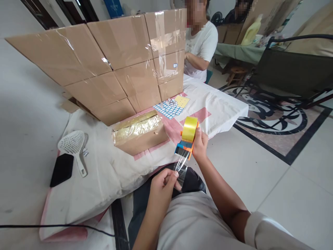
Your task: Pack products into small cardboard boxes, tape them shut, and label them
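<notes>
While tape (pixel 182 167) is hanging below the dispenser (pixel 186 145): your left hand (pixel 163 182) is pinching it, ideally taut.
Right hand (pixel 200 143): you're gripping the dispenser.

Tape roll (pixel 189 126) is yellow, dispenser (pixel 178 148) orange and blue with a black section, tape strip (pixel 183 171) clear with white glare. Small box (pixel 142 143) and box stack (pixel 123 52) both plain brown under glossy clear tape, stack also has a small white label with blue edging (pixel 175 65); cloth (pixel 104 177) on the counter is off-white with pink patches, sheet (pixel 182 101) yellow beside a white grid (pixel 168 111) lined in blue. Scoop (pixel 72 143) white with a holed pattern, flat pad (pixel 61 170) solid black, floor medallion (pixel 273 121) black-and-white swirls, chair (pixel 293 71) dark olive, bottle (pixel 252 30) pale yellow.
</notes>
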`<state>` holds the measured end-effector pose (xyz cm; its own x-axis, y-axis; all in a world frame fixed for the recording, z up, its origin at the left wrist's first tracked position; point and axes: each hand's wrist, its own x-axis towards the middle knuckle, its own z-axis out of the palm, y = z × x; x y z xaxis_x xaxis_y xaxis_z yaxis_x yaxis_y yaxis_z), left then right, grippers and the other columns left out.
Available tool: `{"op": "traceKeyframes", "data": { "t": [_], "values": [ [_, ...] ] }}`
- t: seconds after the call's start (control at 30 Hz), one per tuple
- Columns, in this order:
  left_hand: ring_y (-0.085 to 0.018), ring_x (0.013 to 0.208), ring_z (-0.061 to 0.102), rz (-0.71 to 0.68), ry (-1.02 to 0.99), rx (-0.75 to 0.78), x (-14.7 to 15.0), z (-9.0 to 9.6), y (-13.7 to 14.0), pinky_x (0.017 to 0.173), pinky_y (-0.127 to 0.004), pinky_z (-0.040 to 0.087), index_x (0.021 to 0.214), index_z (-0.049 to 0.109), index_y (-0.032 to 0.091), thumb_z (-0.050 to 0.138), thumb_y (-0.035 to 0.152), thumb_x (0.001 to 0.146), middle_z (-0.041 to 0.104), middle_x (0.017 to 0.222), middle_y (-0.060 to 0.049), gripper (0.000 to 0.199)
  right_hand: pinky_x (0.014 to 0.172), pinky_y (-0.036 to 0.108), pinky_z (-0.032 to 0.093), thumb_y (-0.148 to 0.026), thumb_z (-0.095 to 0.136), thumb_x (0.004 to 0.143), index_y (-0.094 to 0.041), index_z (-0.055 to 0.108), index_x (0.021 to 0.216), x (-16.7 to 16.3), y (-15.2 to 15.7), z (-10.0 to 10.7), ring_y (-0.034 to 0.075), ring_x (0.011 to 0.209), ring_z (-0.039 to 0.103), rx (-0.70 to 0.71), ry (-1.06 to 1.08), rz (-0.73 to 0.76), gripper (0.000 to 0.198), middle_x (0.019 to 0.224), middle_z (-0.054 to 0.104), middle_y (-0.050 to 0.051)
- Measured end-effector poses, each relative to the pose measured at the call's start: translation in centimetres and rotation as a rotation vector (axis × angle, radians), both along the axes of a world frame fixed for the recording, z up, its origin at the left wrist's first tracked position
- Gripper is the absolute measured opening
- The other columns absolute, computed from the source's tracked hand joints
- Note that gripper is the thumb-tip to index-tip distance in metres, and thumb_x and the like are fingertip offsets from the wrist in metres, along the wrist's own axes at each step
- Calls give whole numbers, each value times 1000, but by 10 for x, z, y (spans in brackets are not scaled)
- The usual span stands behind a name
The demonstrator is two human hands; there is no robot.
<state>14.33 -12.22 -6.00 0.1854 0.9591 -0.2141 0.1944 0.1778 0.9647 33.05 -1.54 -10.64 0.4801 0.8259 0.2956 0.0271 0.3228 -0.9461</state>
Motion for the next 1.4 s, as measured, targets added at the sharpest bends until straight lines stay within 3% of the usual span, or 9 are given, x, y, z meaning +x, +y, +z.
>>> {"op": "traceKeyframes", "data": {
  "t": [0.23,0.43,0.53,0.7,0.83,0.97,1.1,1.2,1.4],
  "values": [
    [-13,53,54,-68,23,-35,-6,-11,-1,56,-25,38,73,64,19,61,52,92,66,56,-1,39,46,27,38,-73,60,88,-21,48,61,-9,-5,12,12,48,43,22,234,94,60,56,44,-3],
    [-15,53,59,-44,67,-78,-11,-17,-6,58,-25,41,127,61,18,66,50,89,68,57,3,50,55,25,44,-58,74,84,-19,62,79,-12,-14,23,12,59,52,46,168,134,40,69,56,-2],
    [-15,55,61,-51,48,-54,-11,-15,-9,63,-26,48,116,69,16,66,51,90,65,54,2,44,56,26,48,-54,72,85,-20,63,86,-17,-18,30,14,60,58,21,243,182,36,72,62,-1],
    [-14,47,59,49,-43,-59,-6,-9,-11,58,-25,51,121,72,19,74,47,82,53,45,8,48,67,35,59,-51,67,90,-23,64,102,-26,-22,38,21,72,71,74,346,297,31,86,75,3],
    [-13,45,58,96,-39,-16,-9,-4,-12,53,-22,48,85,74,19,73,47,83,54,44,6,29,75,41,61,-55,66,92,-25,65,103,-25,-23,34,25,81,75,201,150,163,33,92,78,6],
    [-11,44,55,127,-42,-23,-14,-8,-8,51,-21,43,75,69,18,72,49,85,54,44,5,33,78,44,62,-58,67,89,-25,67,101,-28,-30,37,27,82,75,263,103,62,35,90,78,7],
    [-11,44,54,46,-97,1,-17,-14,3,48,-21,40,72,66,18,72,50,85,59,48,3,34,75,36,62,-49,67,89,-25,64,93,-40,-40,51,21,76,73,110,390,42,24,82,74,2],
    [-11,47,55,-25,-87,70,-17,-11,3,50,-22,40,71,66,19,69,49,89,62,52,2,35,76,37,62,-51,60,92,-23,64,91,-50,-45,59,23,80,73,-66,531,182,29,80,72,3],
    [-14,55,58,-73,254,292,-34,0,1,61,-25,43,70,68,23,63,47,93,65,56,2,34,72,40,61,-59,49,95,-24,64,83,-53,-47,65,25,74,69,-184,650,414,40,68,67,5]
  ]
}}
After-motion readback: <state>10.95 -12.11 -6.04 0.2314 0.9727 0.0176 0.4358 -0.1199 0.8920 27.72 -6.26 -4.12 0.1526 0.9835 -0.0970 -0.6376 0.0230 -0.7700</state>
